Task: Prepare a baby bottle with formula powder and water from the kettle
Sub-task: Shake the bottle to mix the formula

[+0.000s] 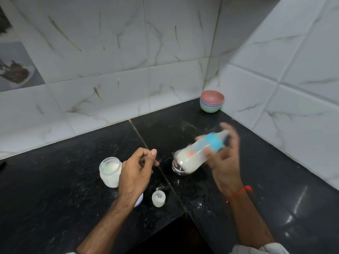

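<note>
My right hand [226, 162] grips a baby bottle [200, 153] with a blue collar and white milky liquid inside. The bottle is tilted nearly sideways above the counter and blurred by motion. Right behind its base stands a small steel kettle [177, 168], mostly hidden. My left hand [136, 166] hovers with loosely curled fingers and holds nothing, just right of an open plastic jar of white formula powder [109, 171] with a scoop in it. A small clear cap [158, 198] stands on the counter below my left hand.
The black stone counter [73, 189] is dusted with spilled powder and meets tiled walls in a corner. A stack of coloured bowls [211, 103] sits in that far corner. A pale lid [139, 200] peeks out under my left wrist. The counter's front edge drops off below centre.
</note>
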Demonstrator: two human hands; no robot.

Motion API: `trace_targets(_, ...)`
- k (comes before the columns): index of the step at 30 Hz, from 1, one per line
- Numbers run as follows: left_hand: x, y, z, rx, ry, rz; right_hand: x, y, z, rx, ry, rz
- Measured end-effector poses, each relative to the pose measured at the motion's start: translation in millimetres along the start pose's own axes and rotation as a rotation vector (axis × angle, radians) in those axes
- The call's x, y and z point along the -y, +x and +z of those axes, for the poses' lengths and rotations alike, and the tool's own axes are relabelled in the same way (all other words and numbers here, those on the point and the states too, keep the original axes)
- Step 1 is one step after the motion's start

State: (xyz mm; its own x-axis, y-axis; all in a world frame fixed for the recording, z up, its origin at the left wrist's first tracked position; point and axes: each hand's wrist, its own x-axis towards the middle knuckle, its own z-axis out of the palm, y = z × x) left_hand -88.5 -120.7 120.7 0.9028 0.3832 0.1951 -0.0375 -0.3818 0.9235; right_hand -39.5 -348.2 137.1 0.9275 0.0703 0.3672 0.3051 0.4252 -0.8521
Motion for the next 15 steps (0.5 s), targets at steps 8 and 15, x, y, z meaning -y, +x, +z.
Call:
trace_targets(8,0.2,-7.0,1.6,-0.004,-0.010,-0.037,1.2,9.5,-11.2,-0.556,0.442,-0.077)
trace_targets(15,-2.4,-8.3,7.0,0.016,0.027,-0.027,-5.7,-8.2,-6.6,0.209,-0.137,0.024)
